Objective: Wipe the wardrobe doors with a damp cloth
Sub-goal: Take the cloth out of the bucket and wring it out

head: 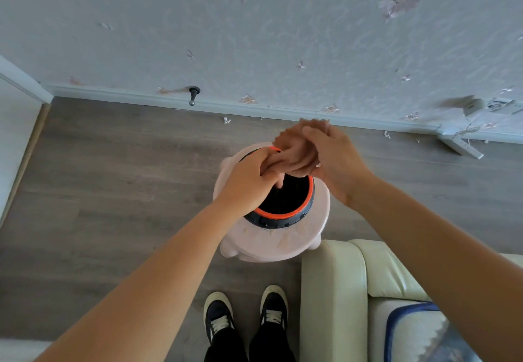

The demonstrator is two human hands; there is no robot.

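A tan cloth [294, 152] is twisted into a rope between both hands, above a black bucket with an orange rim [294, 206]. My left hand [249, 180] grips the cloth's near end, fingers curled round it. My right hand [331, 155] grips the far end, and a bunch of cloth sticks out above it. The bucket stands on a pale pink round stool [283, 245]. No wardrobe door is in view.
A cream sofa arm [334, 291] stands right of my feet, with a blue-edged mat [418, 333] on the seat. Grey wood floor [113, 177] runs to a floral-papered wall with a doorstop [194, 95]. A white door frame [17, 112] is at far left.
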